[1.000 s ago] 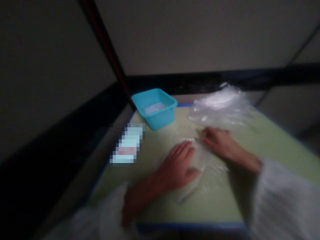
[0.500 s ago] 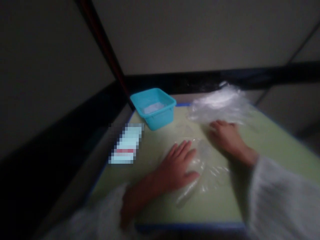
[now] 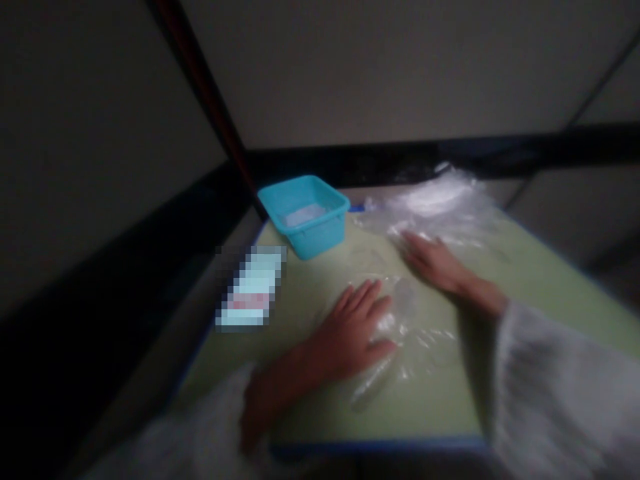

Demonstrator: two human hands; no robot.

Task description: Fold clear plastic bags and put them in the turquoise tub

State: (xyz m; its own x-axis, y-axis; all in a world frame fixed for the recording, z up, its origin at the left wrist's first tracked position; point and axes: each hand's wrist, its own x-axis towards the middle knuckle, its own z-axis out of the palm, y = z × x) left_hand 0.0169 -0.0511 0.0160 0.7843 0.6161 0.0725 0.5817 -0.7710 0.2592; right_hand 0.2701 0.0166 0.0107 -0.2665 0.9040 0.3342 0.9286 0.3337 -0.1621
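On the green mat, close to its near blue edge, the left hand stays where it was a second ago: palm down, fingers spread and flat, pressing on a clear plastic bag that lies crumpled and flattened beside and under it. Nothing is pinched here; the hand is open and simply weighs the bag down. The change is all on the other side. The right hand, which a second ago lay on that same bag just beside the left fingertips, has left it and travelled away across the mat toward the pile of clear bags at the far edge. It now lies open, fingers stretched out and low, with their tips at the near fringe of the pile. The picture is too soft to say whether they touch the plastic, and no grasp has closed on anything. So the flat bag is now held by one hand alone, and the pile has become the thing nearest the right hand. The turquoise tub, with something pale in its bottom, stands untouched to the left of the pile, and a blurred-out card lies at the mat's left edge — neither has shifted.
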